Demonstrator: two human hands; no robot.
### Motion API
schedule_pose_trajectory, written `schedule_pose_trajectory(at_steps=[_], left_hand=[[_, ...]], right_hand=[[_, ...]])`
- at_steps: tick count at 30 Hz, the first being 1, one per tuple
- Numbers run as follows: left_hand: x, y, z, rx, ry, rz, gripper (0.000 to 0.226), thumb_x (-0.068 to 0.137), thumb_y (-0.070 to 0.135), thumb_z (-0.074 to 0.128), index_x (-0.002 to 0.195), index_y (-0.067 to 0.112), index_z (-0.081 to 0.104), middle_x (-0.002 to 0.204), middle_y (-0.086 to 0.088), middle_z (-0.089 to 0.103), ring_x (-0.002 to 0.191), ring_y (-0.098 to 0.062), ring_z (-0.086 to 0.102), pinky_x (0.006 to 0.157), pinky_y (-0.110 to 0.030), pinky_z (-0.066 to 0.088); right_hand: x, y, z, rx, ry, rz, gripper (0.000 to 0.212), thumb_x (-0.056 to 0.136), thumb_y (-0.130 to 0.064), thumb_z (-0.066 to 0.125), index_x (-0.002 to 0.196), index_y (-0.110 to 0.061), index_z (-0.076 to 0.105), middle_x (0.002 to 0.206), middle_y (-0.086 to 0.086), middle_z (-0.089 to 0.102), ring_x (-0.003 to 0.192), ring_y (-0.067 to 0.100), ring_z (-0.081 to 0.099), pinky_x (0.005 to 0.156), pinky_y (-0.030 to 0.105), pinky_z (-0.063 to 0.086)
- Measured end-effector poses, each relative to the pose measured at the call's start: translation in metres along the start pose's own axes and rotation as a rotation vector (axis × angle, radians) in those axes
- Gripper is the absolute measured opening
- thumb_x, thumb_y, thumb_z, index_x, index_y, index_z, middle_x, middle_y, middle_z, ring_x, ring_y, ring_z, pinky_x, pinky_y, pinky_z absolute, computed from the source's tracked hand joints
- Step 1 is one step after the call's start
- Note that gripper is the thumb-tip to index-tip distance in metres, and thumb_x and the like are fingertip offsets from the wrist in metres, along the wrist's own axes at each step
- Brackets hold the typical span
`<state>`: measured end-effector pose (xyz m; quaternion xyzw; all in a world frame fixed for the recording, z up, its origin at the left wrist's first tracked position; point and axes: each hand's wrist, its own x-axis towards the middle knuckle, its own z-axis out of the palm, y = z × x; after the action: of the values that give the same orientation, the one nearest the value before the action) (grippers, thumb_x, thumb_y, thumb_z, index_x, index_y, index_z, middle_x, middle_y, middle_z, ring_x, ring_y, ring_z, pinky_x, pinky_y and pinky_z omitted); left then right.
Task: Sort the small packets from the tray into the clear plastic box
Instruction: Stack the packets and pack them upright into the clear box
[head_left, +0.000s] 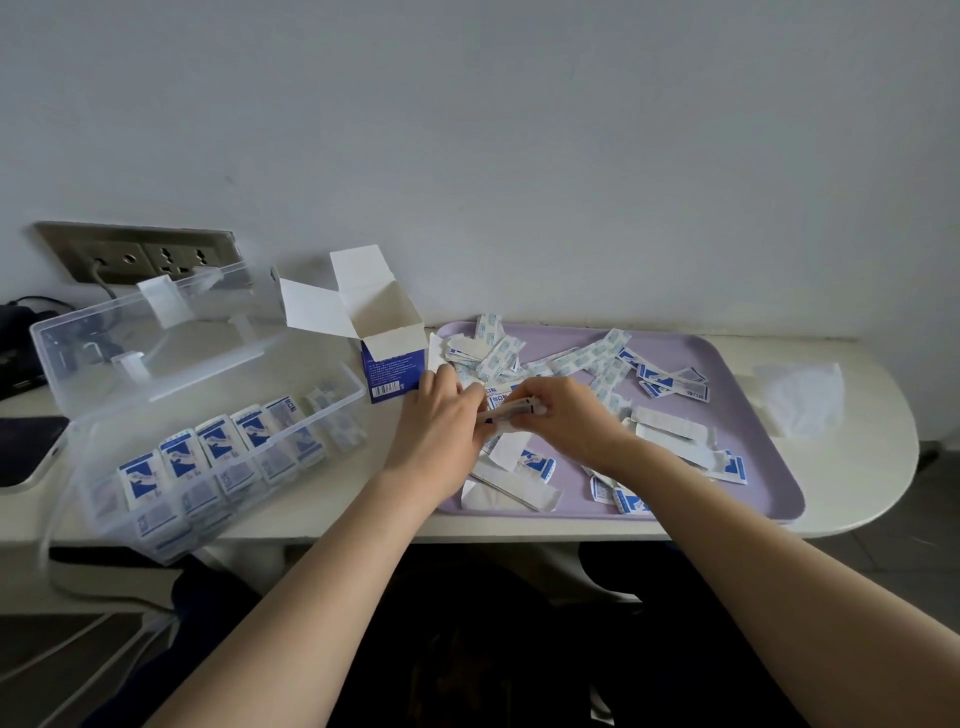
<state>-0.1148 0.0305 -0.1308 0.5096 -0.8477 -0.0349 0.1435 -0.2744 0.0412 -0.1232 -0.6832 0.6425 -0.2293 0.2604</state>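
Pinching a thin stack of packets (511, 410) edge-on between left hand (441, 421) and right hand (563, 423), fingers of both curled round it, just above the near-left part of the lilac tray (753, 415). Flat rectangular paper sleeves, white with blue print; count in the stack not readable. Below and around: dozens more loose on the tray, overlapping, two kinds: wider white/blue, and narrow strips with pale blue pattern. Left of tray: one open blue-and-white carton (387, 371), flaps up. Further left: one clear plastic box (208, 332), lid tipped back, holding a row of five upright wider bundles, narrow strips at the far end. Right of tray: one crumpled white tissue (800, 397). All on one white round-ended table (857, 467).
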Motion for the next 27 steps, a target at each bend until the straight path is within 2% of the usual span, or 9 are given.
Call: schedule_pose_trajectory(at_steps=[1, 3, 5, 7, 10, 14, 18, 23, 27], left_hand=[[-0.001, 0.000, 0.003, 0.013, -0.035, 0.002, 0.026, 0.095, 0.038, 0.049, 0.109, 0.016, 0.052, 0.114, -0.006, 0.043, 0.103, -0.021, 0.040, 0.082, -0.027, 0.034], [-0.003, 0.000, 0.009, 0.017, -0.135, -0.002, 0.028, 0.096, 0.034, 0.048, 0.115, 0.013, 0.047, 0.121, -0.009, 0.042, 0.108, -0.023, 0.041, 0.084, -0.028, 0.036], [-0.003, 0.000, 0.013, 0.037, -0.226, -0.013, 0.033, 0.097, 0.029, 0.048, 0.123, 0.010, 0.041, 0.127, -0.012, 0.040, 0.115, -0.026, 0.041, 0.086, -0.031, 0.038], [-0.004, 0.000, 0.016, 0.062, -0.266, -0.020, 0.036, 0.097, 0.023, 0.046, 0.128, 0.008, 0.037, 0.130, -0.013, 0.038, 0.119, -0.028, 0.040, 0.088, -0.032, 0.039], [-0.003, 0.003, 0.020, 0.049, -0.299, -0.022, 0.035, 0.096, 0.014, 0.045, 0.130, 0.007, 0.035, 0.129, -0.014, 0.038, 0.119, -0.028, 0.041, 0.090, -0.032, 0.040], [-0.003, 0.007, 0.018, 0.019, -0.272, -0.019, 0.030, 0.097, 0.008, 0.038, 0.127, 0.007, 0.037, 0.129, -0.013, 0.040, 0.118, -0.026, 0.043, 0.090, -0.030, 0.038], [-0.006, 0.008, 0.019, 0.069, -0.283, 0.013, 0.033, 0.098, 0.011, 0.035, 0.131, 0.006, 0.032, 0.131, -0.014, 0.035, 0.122, -0.028, 0.038, 0.099, -0.030, 0.031], [-0.008, 0.007, 0.018, 0.138, -0.287, -0.013, 0.034, 0.098, 0.014, 0.035, 0.131, 0.005, 0.031, 0.131, -0.015, 0.036, 0.123, -0.029, 0.037, 0.100, -0.031, 0.030], [-0.010, 0.008, 0.008, 0.176, -0.233, -0.022, 0.029, 0.096, 0.011, 0.035, 0.125, 0.008, 0.035, 0.127, -0.013, 0.045, 0.124, -0.029, 0.037, 0.096, -0.033, 0.033]], right_hand=[[0.000, 0.003, 0.002, -0.039, -0.011, 0.004, 0.014, 0.085, -0.012, 0.063, 0.099, -0.015, 0.065, 0.086, -0.001, 0.062, 0.081, 0.014, 0.055, 0.064, 0.018, 0.040], [0.000, 0.009, 0.008, -0.106, -0.078, 0.029, 0.030, 0.086, -0.010, 0.062, 0.116, -0.012, 0.056, 0.107, 0.003, 0.063, 0.098, 0.019, 0.057, 0.081, 0.023, 0.044], [0.000, 0.014, 0.015, -0.131, -0.123, 0.052, 0.042, 0.087, -0.007, 0.059, 0.127, -0.008, 0.044, 0.125, 0.007, 0.055, 0.115, 0.022, 0.050, 0.097, 0.026, 0.037], [0.001, 0.014, 0.021, -0.131, -0.105, 0.050, 0.043, 0.090, -0.005, 0.053, 0.130, -0.007, 0.039, 0.132, 0.010, 0.047, 0.121, 0.023, 0.043, 0.102, 0.026, 0.033], [0.001, 0.011, 0.032, -0.171, -0.095, 0.009, 0.040, 0.093, -0.002, 0.046, 0.132, -0.004, 0.038, 0.135, 0.012, 0.040, 0.123, 0.025, 0.041, 0.101, 0.026, 0.030], [0.000, 0.008, 0.039, -0.258, -0.093, -0.083, 0.028, 0.093, -0.002, 0.045, 0.120, -0.002, 0.052, 0.126, 0.013, 0.045, 0.114, 0.028, 0.046, 0.095, 0.033, 0.039], [-0.002, 0.007, 0.043, -0.348, -0.090, -0.118, 0.025, 0.093, -0.002, 0.047, 0.117, -0.003, 0.054, 0.123, 0.011, 0.046, 0.113, 0.027, 0.048, 0.090, 0.039, 0.043], [-0.003, 0.006, 0.042, -0.396, -0.055, -0.189, 0.021, 0.092, -0.003, 0.050, 0.111, -0.002, 0.060, 0.122, 0.010, 0.052, 0.113, 0.026, 0.049, 0.091, 0.038, 0.045], [-0.005, -0.002, 0.032, -0.392, 0.011, -0.281, 0.016, 0.094, -0.004, 0.049, 0.103, -0.001, 0.061, 0.108, 0.013, 0.058, 0.106, 0.026, 0.050, 0.084, 0.035, 0.045]])
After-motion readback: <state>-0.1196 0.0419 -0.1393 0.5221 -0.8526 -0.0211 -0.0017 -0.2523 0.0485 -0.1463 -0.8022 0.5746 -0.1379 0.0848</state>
